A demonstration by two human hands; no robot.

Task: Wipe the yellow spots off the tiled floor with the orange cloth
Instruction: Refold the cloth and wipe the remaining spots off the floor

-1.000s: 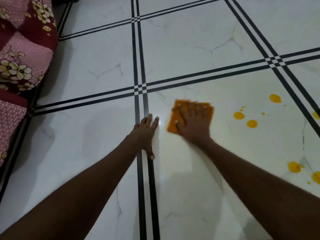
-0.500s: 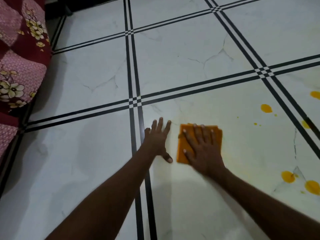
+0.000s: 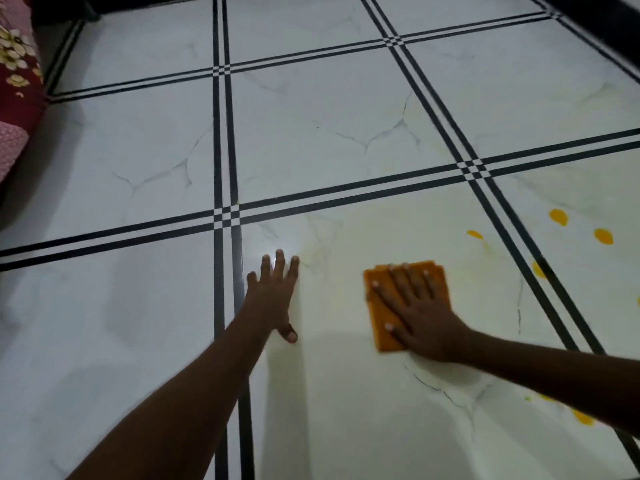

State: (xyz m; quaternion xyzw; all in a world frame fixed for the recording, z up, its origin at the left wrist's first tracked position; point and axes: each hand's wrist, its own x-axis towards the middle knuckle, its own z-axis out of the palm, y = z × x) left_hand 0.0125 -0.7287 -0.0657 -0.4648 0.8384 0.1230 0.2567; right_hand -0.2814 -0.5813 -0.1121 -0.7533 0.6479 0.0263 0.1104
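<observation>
We see our right hand (image 3: 420,315) pressed flat, fingers spread, on the folded orange cloth (image 3: 382,318) on the white tiled floor (image 3: 311,126). Our left hand (image 3: 275,296) lies flat at its nine o'clock, apart. Yellow spots (image 3: 558,216) sit toward two o'clock; a floral fabric (image 3: 15,64) at ten.

A room in a home, seen looking down at the floor (image 3: 311,133): glossy white marble-look tiles edged with double black lines. At ten o'clock, a red and pink floral fabric (image 3: 15,81), like bedding or a cushion, rests against the floor's edge.
</observation>
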